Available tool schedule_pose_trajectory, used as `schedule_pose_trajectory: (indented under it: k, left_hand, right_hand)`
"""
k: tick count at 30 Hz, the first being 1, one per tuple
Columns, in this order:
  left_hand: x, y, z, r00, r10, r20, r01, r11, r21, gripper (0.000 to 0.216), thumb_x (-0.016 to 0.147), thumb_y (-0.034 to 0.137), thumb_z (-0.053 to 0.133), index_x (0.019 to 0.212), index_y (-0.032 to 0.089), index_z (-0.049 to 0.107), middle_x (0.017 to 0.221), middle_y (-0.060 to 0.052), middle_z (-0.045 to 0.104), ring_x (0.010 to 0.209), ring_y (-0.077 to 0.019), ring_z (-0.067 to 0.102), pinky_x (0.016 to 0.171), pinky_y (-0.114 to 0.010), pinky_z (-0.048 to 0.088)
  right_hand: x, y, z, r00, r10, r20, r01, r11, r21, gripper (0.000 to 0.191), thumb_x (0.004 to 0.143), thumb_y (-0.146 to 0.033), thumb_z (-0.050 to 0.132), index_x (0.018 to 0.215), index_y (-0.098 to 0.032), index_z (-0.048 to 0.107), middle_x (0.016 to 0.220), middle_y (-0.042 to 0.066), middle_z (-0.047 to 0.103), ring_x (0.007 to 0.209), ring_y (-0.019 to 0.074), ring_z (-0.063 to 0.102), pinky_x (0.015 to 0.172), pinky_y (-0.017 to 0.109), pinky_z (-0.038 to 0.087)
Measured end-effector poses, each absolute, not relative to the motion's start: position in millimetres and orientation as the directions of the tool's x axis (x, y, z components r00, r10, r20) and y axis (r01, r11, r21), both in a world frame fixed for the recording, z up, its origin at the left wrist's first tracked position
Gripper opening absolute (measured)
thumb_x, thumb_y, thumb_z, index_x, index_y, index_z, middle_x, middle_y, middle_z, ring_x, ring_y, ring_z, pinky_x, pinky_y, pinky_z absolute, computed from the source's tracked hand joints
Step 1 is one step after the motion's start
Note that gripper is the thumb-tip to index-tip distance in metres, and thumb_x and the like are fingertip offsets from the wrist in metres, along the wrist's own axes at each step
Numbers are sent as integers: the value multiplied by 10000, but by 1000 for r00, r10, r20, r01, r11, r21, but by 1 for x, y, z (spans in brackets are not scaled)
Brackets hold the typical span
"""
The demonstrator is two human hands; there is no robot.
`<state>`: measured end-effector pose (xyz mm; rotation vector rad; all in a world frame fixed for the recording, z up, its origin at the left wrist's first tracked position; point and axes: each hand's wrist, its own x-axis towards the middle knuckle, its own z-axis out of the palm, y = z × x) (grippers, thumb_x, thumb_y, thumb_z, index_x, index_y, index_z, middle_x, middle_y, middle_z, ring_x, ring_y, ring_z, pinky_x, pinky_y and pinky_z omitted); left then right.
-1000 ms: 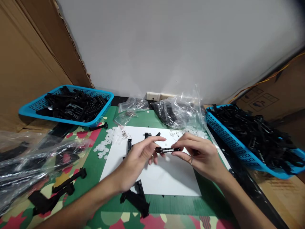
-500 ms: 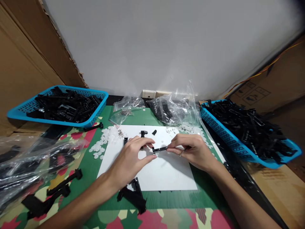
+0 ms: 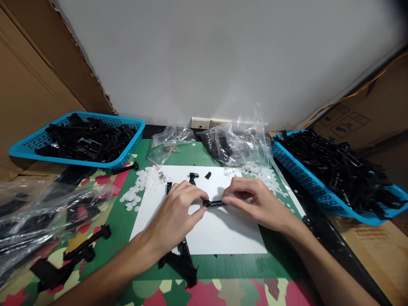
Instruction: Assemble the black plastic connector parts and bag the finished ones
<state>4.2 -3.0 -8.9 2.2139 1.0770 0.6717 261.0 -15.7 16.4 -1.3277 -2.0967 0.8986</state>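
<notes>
Left hand, fingers wider half a second ago, now pinches left end of black part; right hand pinches right end. Part's over white sheet, seemingly steadier.

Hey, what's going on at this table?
A person's left hand and right hand hold a small black part between them, over a white sheet. White discs lie scattered near the sheet's left and right edges. A blue basket heaped with black pieces stands left, a second basket right.
</notes>
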Motion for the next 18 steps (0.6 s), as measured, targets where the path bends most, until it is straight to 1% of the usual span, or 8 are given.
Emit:
schedule_pose_trajectory:
  k: [3, 5, 6, 8, 11, 12, 15, 18]
  left_hand:
    - [5, -2, -9, 568, 803, 180, 506, -514, 693, 149, 969, 138, 694, 1078, 238, 680, 1075, -1, 725, 1105, -223, 618, 980, -389, 428]
    - [5, -2, -9, 585, 792, 175, 501, -522, 690, 110, 975, 138, 694, 1038, 223, 662, 1055, 1, 722, 1090, -219, 614, 971, -387, 423]
    - [5, -2, -9, 590, 789, 173, 502, -526, 687, 99, 973, 135, 699, 1010, 215, 654, 1035, 4, 719, 1072, -216, 613, 962, -386, 421]
    - [5, -2, -10, 592, 787, 174, 506, -531, 680, 97, 967, 135, 711, 974, 206, 646, 1002, 12, 715, 1040, -211, 608, 947, -384, 415]
    - [5, -2, -9, 600, 779, 183, 502, -544, 672, 83, 972, 145, 715, 970, 202, 656, 989, 20, 727, 1030, -209, 599, 947, -385, 403]
    - [5, -2, -9, 603, 775, 186, 499, -549, 670, 76, 975, 145, 712, 973, 202, 661, 992, 22, 733, 1032, -210, 597, 948, -386, 400]
    - [5, -3, -7, 615, 765, 190, 498, -564, 659, 60, 985, 142, 696, 975, 197, 674, 986, 14, 740, 1030, -216, 593, 942, -387, 394]
    - [4, -3, -6, 627, 753, 198, 492, -580, 650, 69, 991, 130, 680, 986, 197, 697, 969, 9, 738, 1017, -217, 591, 928, -385, 392]
  right_hand:
    - [247, -17, 18, -381, 913, 145, 442, 318, -839, 302, 1105, -381, 525, 1038, -236, 782, 1010, 62, 662, 922, 184, 630, 798, 303, 459]
    - [239, -18, 15, -362, 914, 181, 367, 318, -874, 318, 1118, -363, 495, 1039, -240, 778, 1067, 66, 640, 1006, 194, 628, 894, 320, 463]
    - [235, -19, 13, -341, 919, 197, 352, 319, -880, 325, 1117, -363, 497, 1014, -237, 778, 1063, 64, 628, 1015, 195, 623, 907, 322, 459]
    - [230, -20, 9, -286, 932, 223, 359, 320, -877, 332, 1112, -368, 511, 960, -223, 768, 980, 51, 617, 951, 187, 616, 867, 315, 452]
    - [225, -20, 3, -225, 946, 234, 369, 305, -878, 345, 1111, -376, 516, 890, -200, 715, 772, 7, 587, 738, 153, 563, 713, 294, 418]
    - [224, -20, 1, -221, 947, 234, 369, 303, -879, 351, 1114, -375, 508, 874, -197, 693, 734, -3, 575, 695, 146, 543, 678, 291, 404]
    - [223, -21, -1, -261, 929, 262, 394, 350, -850, 346, 1120, -347, 490, 864, -196, 668, 742, -5, 582, 680, 136, 533, 662, 284, 393]
    - [222, -22, 0, -328, 902, 282, 443, 410, -797, 289, 1114, -306, 508, 905, -200, 678, 774, -5, 600, 695, 129, 535, 675, 276, 388]
